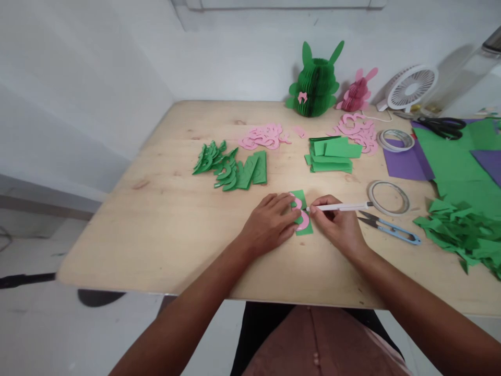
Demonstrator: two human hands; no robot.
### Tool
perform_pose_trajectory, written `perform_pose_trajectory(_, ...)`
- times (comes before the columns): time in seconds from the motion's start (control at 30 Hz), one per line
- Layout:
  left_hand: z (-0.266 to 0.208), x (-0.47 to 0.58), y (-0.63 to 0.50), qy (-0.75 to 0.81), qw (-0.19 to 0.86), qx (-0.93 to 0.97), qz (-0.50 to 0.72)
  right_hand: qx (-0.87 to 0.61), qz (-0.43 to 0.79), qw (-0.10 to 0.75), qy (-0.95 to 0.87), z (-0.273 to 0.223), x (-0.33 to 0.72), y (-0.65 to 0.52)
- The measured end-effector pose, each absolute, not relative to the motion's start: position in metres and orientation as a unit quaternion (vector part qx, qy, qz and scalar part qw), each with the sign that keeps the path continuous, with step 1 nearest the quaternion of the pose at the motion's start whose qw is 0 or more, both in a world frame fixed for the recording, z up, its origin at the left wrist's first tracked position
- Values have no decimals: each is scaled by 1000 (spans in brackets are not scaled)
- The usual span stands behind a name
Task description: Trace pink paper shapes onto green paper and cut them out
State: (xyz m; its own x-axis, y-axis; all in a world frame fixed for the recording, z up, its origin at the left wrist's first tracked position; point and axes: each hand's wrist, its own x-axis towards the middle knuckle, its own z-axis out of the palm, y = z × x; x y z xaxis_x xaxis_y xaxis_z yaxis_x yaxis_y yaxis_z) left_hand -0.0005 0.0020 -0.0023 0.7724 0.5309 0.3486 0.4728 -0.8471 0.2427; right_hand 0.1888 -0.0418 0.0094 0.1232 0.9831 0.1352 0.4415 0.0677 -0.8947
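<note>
My left hand (272, 222) lies flat with fingers stretched out, its fingertips pressing a pink curved paper cutout (303, 221) onto a small green paper rectangle (300, 195). The green piece rests on the wooden table, partly covered by the cutout and my fingers. Pinched in my right hand (338, 224) is a white pen (340, 207). Its tip meets the right edge of the cutout, while its other end points right towards a tape roll (389, 198). Blue-handled thread snips (391, 228) lie just right of my right hand.
Green cut shapes (223, 167), pink cutouts (262, 137) and stacked green strips (332, 154) lie farther back. Green scraps (465, 230), black scissors (440, 127) and another tape roll (396, 141) are at right. Green (316, 86) and pink (355, 94) paper rabbits stand by a white fan (410, 86).
</note>
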Motion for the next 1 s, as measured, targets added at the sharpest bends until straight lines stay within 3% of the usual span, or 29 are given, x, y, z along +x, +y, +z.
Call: perform_pose_trajectory(1.0,-2,0,2,270,64,940,200,-602,318,407,-609,7,192,-40)
